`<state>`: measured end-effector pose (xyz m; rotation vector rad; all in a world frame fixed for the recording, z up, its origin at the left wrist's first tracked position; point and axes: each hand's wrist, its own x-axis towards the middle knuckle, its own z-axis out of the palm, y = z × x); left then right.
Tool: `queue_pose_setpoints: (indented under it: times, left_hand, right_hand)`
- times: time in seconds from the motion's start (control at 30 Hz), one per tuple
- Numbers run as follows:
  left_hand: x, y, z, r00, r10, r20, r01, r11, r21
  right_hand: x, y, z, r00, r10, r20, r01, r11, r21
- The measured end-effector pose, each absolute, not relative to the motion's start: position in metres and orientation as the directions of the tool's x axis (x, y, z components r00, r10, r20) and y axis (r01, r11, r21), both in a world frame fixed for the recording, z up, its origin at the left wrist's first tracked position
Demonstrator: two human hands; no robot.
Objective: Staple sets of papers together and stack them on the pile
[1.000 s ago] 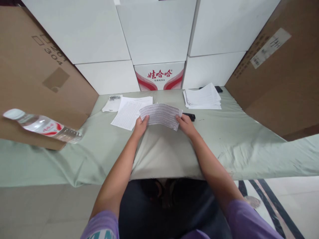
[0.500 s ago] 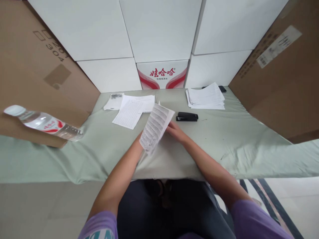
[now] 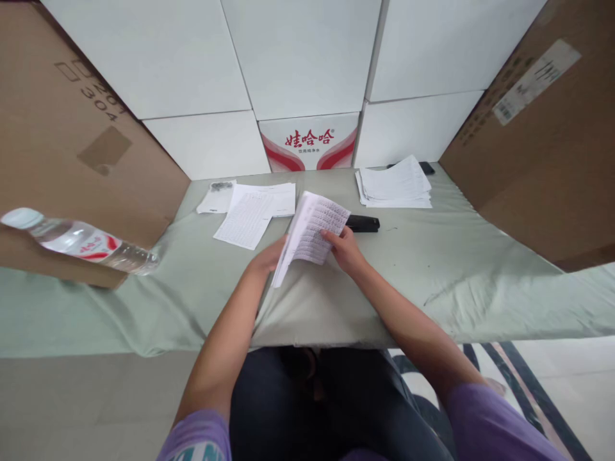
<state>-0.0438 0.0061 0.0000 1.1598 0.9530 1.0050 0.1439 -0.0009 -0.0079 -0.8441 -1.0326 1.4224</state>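
Between my hands, over the cloth-covered table, is a stack of written paper sheets (image 3: 317,221), tilted up with the left edge raised. My left hand (image 3: 271,255) grips that edge from behind; its fingers are mostly hidden by the paper. On the right side of the sheets, my right hand (image 3: 343,246) pinches the top page, thumb on the written face. Just behind my right hand lies a black stapler (image 3: 365,223), partly covered by the paper. Loose papers (image 3: 247,218) lie to the left, and a pile of sheets (image 3: 396,184) rests at the back right.
A clear water bottle (image 3: 86,242) appears at the left, beside a cardboard box (image 3: 100,186). Another cardboard box (image 3: 538,166) borders the right. White boxes (image 3: 307,57) form a wall behind the table (image 3: 432,269). A dark flat object (image 3: 426,168) sits behind the paper pile.
The sheets have turned, so their written face now shows toward the right. My right hand has come from behind the paper to its front right side.
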Motion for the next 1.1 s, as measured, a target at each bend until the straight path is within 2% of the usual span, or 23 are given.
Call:
queue_pose_setpoints:
  times: [0.07,0.13,0.2,0.3,0.4,0.57,0.67,0.8,0.97,1.1]
  left_hand:
    - [-0.062,0.012,0.006,0.328,0.940,-0.093,-0.205,0.167,0.964]
    - [-0.076,0.017,0.010,0.278,0.957,-0.086,-0.292,0.169,0.941]
    - [-0.084,0.021,0.010,0.210,0.974,-0.081,-0.301,0.143,0.943]
    - [-0.084,0.028,-0.001,0.064,0.995,-0.075,-0.158,0.085,0.984]
    - [-0.079,0.035,-0.013,-0.065,0.998,0.005,0.041,-0.002,0.999]
    - [-0.078,0.038,-0.018,-0.089,0.972,0.218,0.361,-0.172,0.916]
    - [-0.083,0.038,-0.017,-0.098,0.953,0.287,0.485,-0.206,0.850]
    - [-0.089,0.039,-0.016,-0.088,0.955,0.284,0.554,-0.190,0.811]
    - [-0.093,0.036,-0.010,-0.055,0.963,0.264,0.673,-0.160,0.722]
    - [-0.098,0.037,-0.012,-0.008,0.982,0.190,0.689,-0.132,0.713]
  right_hand:
    - [0.150,0.001,0.000,-0.072,0.995,0.071,-0.368,0.040,-0.929]
    - [0.155,0.002,0.004,-0.036,0.997,0.069,-0.338,0.053,-0.940]
    - [0.158,0.004,0.004,0.012,0.998,0.068,-0.311,0.068,-0.948]
    - [0.159,0.006,0.002,0.044,0.998,0.049,-0.298,0.059,-0.953]
    - [0.160,0.009,0.000,0.029,0.999,0.040,-0.303,0.047,-0.952]
    - [0.164,0.013,-0.006,0.044,0.997,0.061,-0.204,0.068,-0.977]
    - [0.168,0.018,-0.012,0.047,0.997,0.066,-0.141,0.072,-0.987]
    - [0.173,0.025,-0.020,0.059,0.996,0.069,0.073,0.064,-0.995]
    - [0.173,0.024,-0.017,0.057,0.997,0.048,0.353,0.024,-0.935]
    - [0.173,0.015,-0.003,-0.002,0.995,-0.100,0.430,-0.089,-0.898]
